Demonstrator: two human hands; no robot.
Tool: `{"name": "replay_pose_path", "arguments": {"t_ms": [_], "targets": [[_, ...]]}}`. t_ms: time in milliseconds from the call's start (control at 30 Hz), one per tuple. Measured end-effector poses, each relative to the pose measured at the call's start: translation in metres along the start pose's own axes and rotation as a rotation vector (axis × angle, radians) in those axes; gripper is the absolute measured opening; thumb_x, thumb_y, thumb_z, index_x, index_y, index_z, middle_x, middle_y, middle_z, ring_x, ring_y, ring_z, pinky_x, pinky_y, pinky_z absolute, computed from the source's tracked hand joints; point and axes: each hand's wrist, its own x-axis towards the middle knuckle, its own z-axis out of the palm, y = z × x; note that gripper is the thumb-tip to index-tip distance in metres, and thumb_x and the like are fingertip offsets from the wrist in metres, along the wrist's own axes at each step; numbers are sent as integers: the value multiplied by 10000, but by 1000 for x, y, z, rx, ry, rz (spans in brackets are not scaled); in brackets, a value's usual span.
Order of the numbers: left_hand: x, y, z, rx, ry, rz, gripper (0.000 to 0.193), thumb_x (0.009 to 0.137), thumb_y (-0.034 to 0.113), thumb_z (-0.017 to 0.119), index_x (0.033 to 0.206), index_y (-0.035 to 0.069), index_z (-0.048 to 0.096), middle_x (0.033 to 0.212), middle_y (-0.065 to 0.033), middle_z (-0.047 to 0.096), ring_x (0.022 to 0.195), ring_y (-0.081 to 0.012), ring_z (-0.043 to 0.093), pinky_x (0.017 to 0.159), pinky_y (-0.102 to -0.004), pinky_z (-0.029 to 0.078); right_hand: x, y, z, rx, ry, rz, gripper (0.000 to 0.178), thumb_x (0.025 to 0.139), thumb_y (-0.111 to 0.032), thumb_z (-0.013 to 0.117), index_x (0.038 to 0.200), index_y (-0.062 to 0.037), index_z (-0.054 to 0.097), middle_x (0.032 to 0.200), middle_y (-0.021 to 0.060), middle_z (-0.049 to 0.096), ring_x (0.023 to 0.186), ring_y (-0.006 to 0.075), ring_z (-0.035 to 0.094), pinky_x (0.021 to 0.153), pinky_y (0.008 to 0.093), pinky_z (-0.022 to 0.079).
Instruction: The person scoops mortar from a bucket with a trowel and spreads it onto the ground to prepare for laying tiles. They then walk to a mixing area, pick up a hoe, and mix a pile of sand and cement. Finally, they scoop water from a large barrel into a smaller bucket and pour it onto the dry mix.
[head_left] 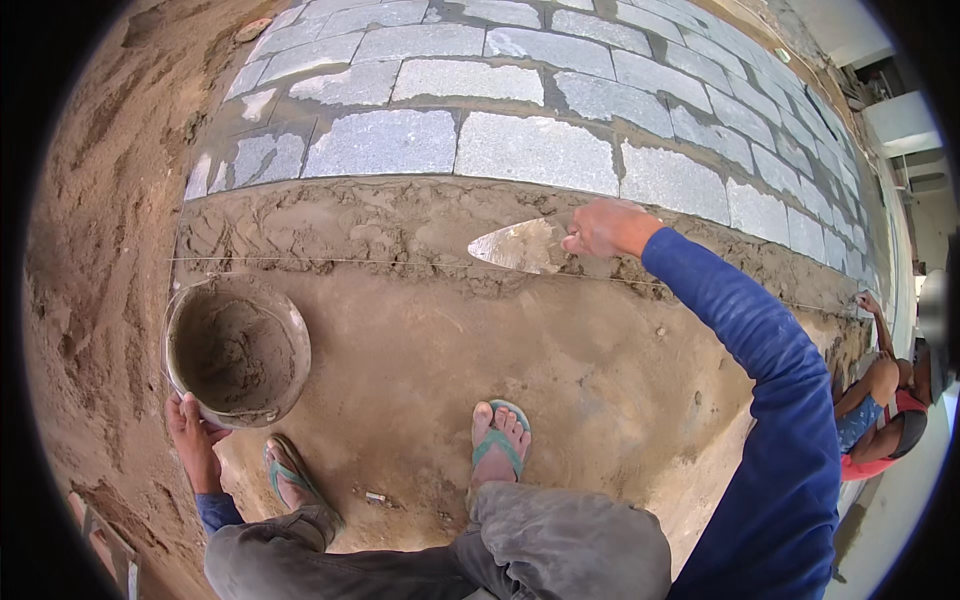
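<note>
In my right hand (605,228) is a pointed trowel (515,246), its blade aimed left over a strip of wet mortar (340,222). The fingers wrap its handle, which they hide. My left hand (193,425) grips the near rim of a round bucket (240,350) at the left. Grey mortar lies low inside the bucket and smears its walls. A thin taut string (390,262) runs across the mortar strip, passing close to the trowel blade. Beyond the strip lie rows of grey blocks (380,143) with mortar in their joints.
Loose brown soil (110,230) slopes along the left side. At the far right another person (880,410) crouches, one hand near the string's far end. My sandalled feet (500,440) stand on the smooth brown ground (600,400). A board (105,545) lies at the lower left.
</note>
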Motion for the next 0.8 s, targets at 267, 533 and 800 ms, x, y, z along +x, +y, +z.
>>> {"name": "replay_pose_path", "arguments": {"t_ms": [267, 533, 800], "targets": [[-4, 9, 6, -17, 5, 41, 195, 983, 276, 457, 1097, 119, 475, 788, -8, 602, 526, -75, 596, 424, -184, 510, -59, 21, -17, 75, 46, 168, 397, 841, -451, 552, 872, -83, 698, 880, 156, 680, 871, 353, 639, 771, 465, 494], [11, -4, 0, 61, 14, 13, 251, 975, 350, 464, 1112, 142, 488, 783, 17, 578, 527, -57, 563, 421, -175, 472, -82, 71, 47, 138, 81, 285, 408, 831, -458, 571, 857, -71, 696, 876, 158, 680, 867, 334, 640, 773, 455, 493], [20, -8, -6, 54, 5, 15, 277, 961, 385, 478, 1122, 160, 493, 805, 20, 584, 561, -60, 561, 427, -187, 468, -121, 135, 41, 371, 65, 387, 409, 831, -475, 544, 895, -98, 690, 752, 108, 672, 663, 277, 629, 646, 411, 484]]}}
